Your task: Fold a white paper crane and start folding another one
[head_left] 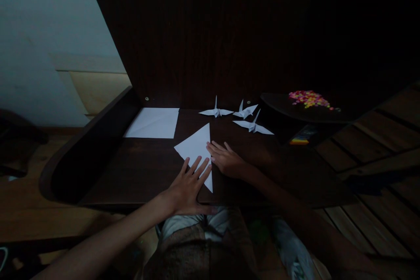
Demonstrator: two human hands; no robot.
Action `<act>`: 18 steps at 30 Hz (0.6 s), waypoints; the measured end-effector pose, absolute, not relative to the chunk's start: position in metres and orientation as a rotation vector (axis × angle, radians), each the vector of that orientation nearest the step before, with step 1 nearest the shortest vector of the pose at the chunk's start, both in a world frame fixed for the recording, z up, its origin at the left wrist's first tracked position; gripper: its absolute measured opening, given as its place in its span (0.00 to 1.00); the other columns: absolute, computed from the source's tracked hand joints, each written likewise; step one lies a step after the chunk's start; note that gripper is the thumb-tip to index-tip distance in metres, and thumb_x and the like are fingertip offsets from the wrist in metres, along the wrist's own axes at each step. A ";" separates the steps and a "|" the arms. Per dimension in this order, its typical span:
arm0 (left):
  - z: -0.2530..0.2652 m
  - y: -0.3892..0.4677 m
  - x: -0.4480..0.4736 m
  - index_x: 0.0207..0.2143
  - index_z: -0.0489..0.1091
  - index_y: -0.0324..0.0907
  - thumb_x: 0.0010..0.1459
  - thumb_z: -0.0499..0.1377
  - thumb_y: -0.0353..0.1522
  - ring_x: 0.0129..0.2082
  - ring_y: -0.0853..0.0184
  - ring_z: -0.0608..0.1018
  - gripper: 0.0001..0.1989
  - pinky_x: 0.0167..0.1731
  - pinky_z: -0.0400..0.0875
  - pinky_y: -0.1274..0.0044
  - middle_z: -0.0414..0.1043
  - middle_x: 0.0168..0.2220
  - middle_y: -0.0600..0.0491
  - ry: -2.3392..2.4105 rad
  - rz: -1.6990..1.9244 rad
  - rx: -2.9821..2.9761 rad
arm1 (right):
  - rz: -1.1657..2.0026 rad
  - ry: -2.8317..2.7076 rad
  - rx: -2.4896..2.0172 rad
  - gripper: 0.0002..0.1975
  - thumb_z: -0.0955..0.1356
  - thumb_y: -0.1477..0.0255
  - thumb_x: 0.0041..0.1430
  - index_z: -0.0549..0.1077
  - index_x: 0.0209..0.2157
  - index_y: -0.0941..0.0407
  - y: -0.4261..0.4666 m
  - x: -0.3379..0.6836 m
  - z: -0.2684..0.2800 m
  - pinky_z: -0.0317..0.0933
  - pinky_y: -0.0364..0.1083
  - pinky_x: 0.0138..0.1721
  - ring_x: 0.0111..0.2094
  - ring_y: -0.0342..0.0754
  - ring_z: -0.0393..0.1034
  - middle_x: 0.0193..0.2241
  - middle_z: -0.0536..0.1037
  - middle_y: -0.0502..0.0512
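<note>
through the head view i had a white paper triangle (pixel 193 145) lying flat on the dark brown counter (pixel 131 166), its lowest corner near the front edge. my left hand (pixel 187 186) was spread, the grip apart, fingertips resting on the lower part of the triangle. my right hand (pixel 226 159) lay palm down with its grip apart too, fingertips touching the right edge. three white paper cranes (pixel 217 113) sat behind the triangle, a white paper sheet (pixel 152 122) lay to the left, and a heap of small multicoloured pieces (pixel 310 99) rested on a rounded shelf (pixel 278 104) at right.
</note>
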State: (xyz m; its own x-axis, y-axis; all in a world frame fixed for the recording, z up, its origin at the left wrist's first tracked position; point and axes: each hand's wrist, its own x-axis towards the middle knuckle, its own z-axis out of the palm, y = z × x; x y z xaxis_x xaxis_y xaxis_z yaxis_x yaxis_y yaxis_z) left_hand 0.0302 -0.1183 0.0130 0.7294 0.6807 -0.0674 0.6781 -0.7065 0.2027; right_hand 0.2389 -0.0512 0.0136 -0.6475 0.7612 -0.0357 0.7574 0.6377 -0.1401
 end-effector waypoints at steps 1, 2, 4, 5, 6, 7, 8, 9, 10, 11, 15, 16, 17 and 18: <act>0.013 -0.121 0.029 0.69 0.36 0.39 0.48 0.43 0.66 0.68 0.46 0.36 0.57 0.63 0.30 0.51 0.31 0.69 0.40 1.057 0.019 2.728 | 0.242 -2.822 -1.316 0.27 0.53 0.72 0.67 0.52 0.65 0.63 -0.048 0.239 0.015 0.42 0.66 0.63 0.68 0.56 0.42 0.67 0.51 0.63; 0.013 -0.123 0.028 0.69 0.36 0.39 0.48 0.43 0.66 0.68 0.46 0.36 0.57 0.62 0.30 0.51 0.30 0.70 0.41 1.033 0.018 2.734 | 0.252 -2.822 -1.325 0.27 0.53 0.71 0.67 0.52 0.66 0.64 -0.046 0.238 0.015 0.41 0.65 0.64 0.68 0.56 0.42 0.67 0.50 0.63; 0.012 -0.128 0.025 0.69 0.36 0.40 0.48 0.43 0.66 0.68 0.45 0.35 0.57 0.62 0.29 0.50 0.29 0.70 0.41 0.996 0.011 2.739 | 0.245 -2.819 -1.340 0.27 0.52 0.71 0.68 0.51 0.66 0.65 -0.040 0.237 0.014 0.41 0.64 0.64 0.68 0.56 0.41 0.67 0.49 0.63; 0.012 -0.129 0.024 0.69 0.36 0.41 0.48 0.44 0.66 0.68 0.45 0.36 0.56 0.62 0.29 0.50 0.29 0.70 0.42 0.981 0.009 2.740 | 0.232 -2.813 -1.348 0.27 0.52 0.70 0.68 0.52 0.65 0.65 -0.037 0.236 0.013 0.41 0.63 0.64 0.68 0.55 0.41 0.67 0.49 0.64; 0.013 -0.130 0.023 0.69 0.36 0.41 0.49 0.44 0.66 0.68 0.45 0.36 0.56 0.62 0.30 0.50 0.30 0.70 0.43 0.967 0.011 2.742 | 0.217 -2.804 -1.359 0.27 0.52 0.70 0.68 0.52 0.65 0.66 -0.033 0.234 0.012 0.40 0.62 0.65 0.68 0.55 0.41 0.67 0.49 0.64; 0.013 -0.130 0.022 0.69 0.36 0.42 0.49 0.44 0.65 0.68 0.45 0.36 0.55 0.62 0.30 0.50 0.31 0.70 0.43 0.953 0.016 2.744 | 0.199 -2.788 -1.369 0.27 0.52 0.70 0.68 0.52 0.65 0.66 -0.030 0.233 0.010 0.40 0.61 0.65 0.68 0.55 0.41 0.67 0.49 0.64; 0.014 -0.129 0.021 0.69 0.36 0.43 0.50 0.44 0.65 0.68 0.46 0.37 0.54 0.63 0.31 0.51 0.33 0.70 0.44 0.935 0.026 2.749 | 0.183 -2.767 -1.389 0.27 0.52 0.69 0.68 0.53 0.65 0.67 -0.026 0.232 0.009 0.41 0.61 0.65 0.68 0.55 0.41 0.67 0.49 0.65; 0.014 -0.128 0.020 0.69 0.37 0.43 0.52 0.44 0.64 0.68 0.47 0.38 0.52 0.63 0.33 0.51 0.35 0.70 0.45 0.921 0.038 2.755 | 0.180 -2.754 -1.406 0.28 0.52 0.68 0.68 0.53 0.65 0.67 -0.022 0.231 0.008 0.41 0.60 0.65 0.68 0.55 0.42 0.67 0.49 0.65; 0.015 -0.126 0.018 0.69 0.38 0.44 0.54 0.44 0.63 0.69 0.48 0.39 0.49 0.63 0.34 0.52 0.37 0.70 0.46 0.919 0.051 2.760 | 0.173 -2.739 -1.421 0.28 0.52 0.68 0.69 0.53 0.65 0.67 -0.019 0.230 0.007 0.41 0.60 0.65 0.68 0.55 0.42 0.67 0.49 0.65; 0.016 -0.123 0.017 0.68 0.40 0.45 0.57 0.43 0.61 0.69 0.49 0.41 0.46 0.64 0.36 0.54 0.39 0.69 0.47 0.930 0.059 2.760 | 0.165 -2.725 -1.440 0.28 0.53 0.67 0.69 0.53 0.65 0.67 -0.015 0.229 0.007 0.41 0.60 0.65 0.68 0.55 0.42 0.67 0.50 0.65; 0.021 -0.106 0.013 0.67 0.47 0.45 0.65 0.38 0.52 0.68 0.54 0.48 0.34 0.64 0.42 0.59 0.47 0.68 0.49 1.067 0.065 2.722 | 0.074 -2.672 -1.568 0.29 0.53 0.66 0.68 0.56 0.63 0.71 -0.002 0.224 0.011 0.44 0.55 0.64 0.67 0.56 0.46 0.65 0.54 0.70; 0.022 -0.101 0.013 0.67 0.47 0.44 0.66 0.37 0.51 0.68 0.55 0.49 0.33 0.64 0.44 0.59 0.48 0.68 0.49 1.082 0.086 2.720 | 0.036 -2.660 -1.607 0.29 0.54 0.66 0.68 0.57 0.62 0.72 0.000 0.222 0.012 0.46 0.53 0.64 0.66 0.57 0.48 0.64 0.56 0.71; 0.023 -0.095 0.014 0.67 0.48 0.43 0.67 0.36 0.51 0.67 0.55 0.51 0.33 0.64 0.45 0.59 0.50 0.67 0.48 1.098 0.110 2.722 | -0.003 -2.648 -1.645 0.29 0.54 0.66 0.67 0.59 0.61 0.73 0.001 0.219 0.014 0.47 0.52 0.63 0.66 0.57 0.49 0.63 0.58 0.72; 0.024 -0.090 0.016 0.66 0.50 0.42 0.67 0.36 0.50 0.67 0.55 0.54 0.32 0.63 0.46 0.58 0.53 0.66 0.46 1.135 0.130 2.723 | -0.040 -2.638 -1.676 0.29 0.55 0.66 0.67 0.61 0.60 0.74 0.002 0.216 0.015 0.48 0.52 0.63 0.65 0.58 0.50 0.62 0.60 0.74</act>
